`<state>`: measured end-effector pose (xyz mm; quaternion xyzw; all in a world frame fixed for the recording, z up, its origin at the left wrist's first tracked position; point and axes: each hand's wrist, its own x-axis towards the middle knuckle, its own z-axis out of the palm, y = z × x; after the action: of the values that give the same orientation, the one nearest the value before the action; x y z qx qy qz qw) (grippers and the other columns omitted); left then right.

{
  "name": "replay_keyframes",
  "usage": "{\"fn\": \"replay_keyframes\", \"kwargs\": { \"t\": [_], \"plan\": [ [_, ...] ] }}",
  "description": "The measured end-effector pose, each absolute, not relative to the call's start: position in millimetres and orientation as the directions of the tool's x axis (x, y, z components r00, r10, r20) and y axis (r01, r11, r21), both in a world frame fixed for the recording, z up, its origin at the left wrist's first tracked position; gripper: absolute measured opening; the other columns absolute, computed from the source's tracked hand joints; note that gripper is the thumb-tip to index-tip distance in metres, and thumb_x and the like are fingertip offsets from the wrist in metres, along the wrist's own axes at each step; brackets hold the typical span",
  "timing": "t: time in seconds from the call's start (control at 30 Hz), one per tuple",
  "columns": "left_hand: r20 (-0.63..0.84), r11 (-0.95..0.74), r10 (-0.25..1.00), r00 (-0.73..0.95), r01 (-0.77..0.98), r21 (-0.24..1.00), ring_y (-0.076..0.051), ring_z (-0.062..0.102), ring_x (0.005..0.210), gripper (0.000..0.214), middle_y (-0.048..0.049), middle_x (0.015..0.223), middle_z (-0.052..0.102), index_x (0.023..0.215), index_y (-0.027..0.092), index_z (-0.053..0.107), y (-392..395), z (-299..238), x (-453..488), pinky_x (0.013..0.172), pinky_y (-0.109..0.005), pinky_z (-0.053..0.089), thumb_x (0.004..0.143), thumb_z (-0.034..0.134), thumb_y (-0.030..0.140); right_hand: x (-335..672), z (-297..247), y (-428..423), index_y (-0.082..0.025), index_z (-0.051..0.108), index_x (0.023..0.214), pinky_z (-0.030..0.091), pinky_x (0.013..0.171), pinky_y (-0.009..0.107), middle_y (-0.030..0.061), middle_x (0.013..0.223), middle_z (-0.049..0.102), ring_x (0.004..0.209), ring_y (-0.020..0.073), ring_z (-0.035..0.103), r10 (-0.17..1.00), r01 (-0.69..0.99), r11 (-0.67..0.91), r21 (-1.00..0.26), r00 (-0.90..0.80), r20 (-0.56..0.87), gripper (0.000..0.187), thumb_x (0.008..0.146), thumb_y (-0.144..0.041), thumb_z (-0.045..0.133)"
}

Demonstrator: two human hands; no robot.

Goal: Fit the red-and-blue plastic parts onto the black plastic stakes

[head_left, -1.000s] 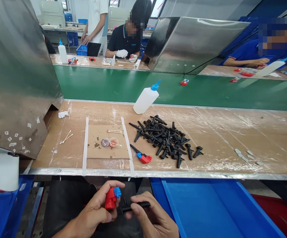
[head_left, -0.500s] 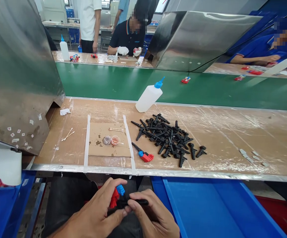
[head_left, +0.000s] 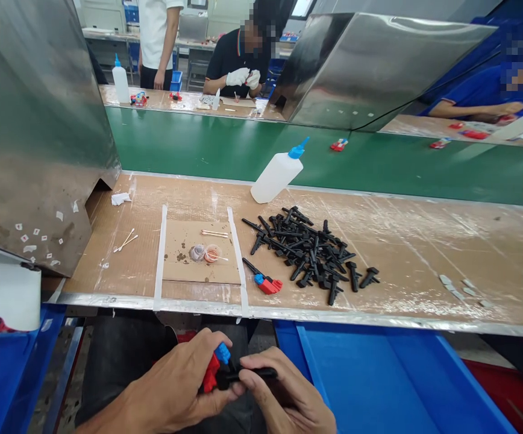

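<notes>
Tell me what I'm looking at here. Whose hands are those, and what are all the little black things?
The picture comes from a camera worn on a person's head, so you look down at that person's own two hands. The left hand holds a small red and blue plastic piece. The right hand holds a black plastic stick against it. In front is a brown workbench. On it lie a pile of black sticks, one red, blue and black piece put together, a white squeeze bottle with a blue tip, some cotton swabs and two tiny dishes. Behind the bench runs a green belt. Other people work on the far side.
</notes>
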<state>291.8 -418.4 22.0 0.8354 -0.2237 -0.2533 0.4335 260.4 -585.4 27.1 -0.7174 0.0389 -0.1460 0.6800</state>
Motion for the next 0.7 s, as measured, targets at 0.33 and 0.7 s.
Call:
{"fn": "replay_keyframes", "kwargs": {
  "t": [0.33,0.7],
  "plan": [
    [0.042,-0.505,-0.609,0.792,-0.429,0.749,-0.013,0.053,0.064,0.028,0.003,0.078,0.056,0.103,0.022,0.044,-411,6,293,0.057,-0.024,0.039,0.095,0.055,0.046,264,21,-598,-0.025,0.073,0.098,0.055,0.056,0.018,-0.0037,0.072,0.07,0.059,0.01,0.068,-0.005,0.302,-0.259,-0.917,0.95,0.314,0.024,0.082,-0.007,0.071],
    [0.306,-0.534,-0.608,0.732,-0.663,0.525,-0.014,0.054,0.054,0.013,0.0045,0.072,0.054,0.092,0.024,0.037,-412,-2,295,0.049,-0.027,0.036,0.094,0.045,0.033,262,23,-588,-0.025,0.076,0.09,0.056,0.056,0.017,-0.0037,0.075,0.069,0.058,0.0094,0.069,-0.079,0.13,-0.204,-0.97,0.986,0.149,0.012,0.082,-0.015,0.074]
  ]
}}
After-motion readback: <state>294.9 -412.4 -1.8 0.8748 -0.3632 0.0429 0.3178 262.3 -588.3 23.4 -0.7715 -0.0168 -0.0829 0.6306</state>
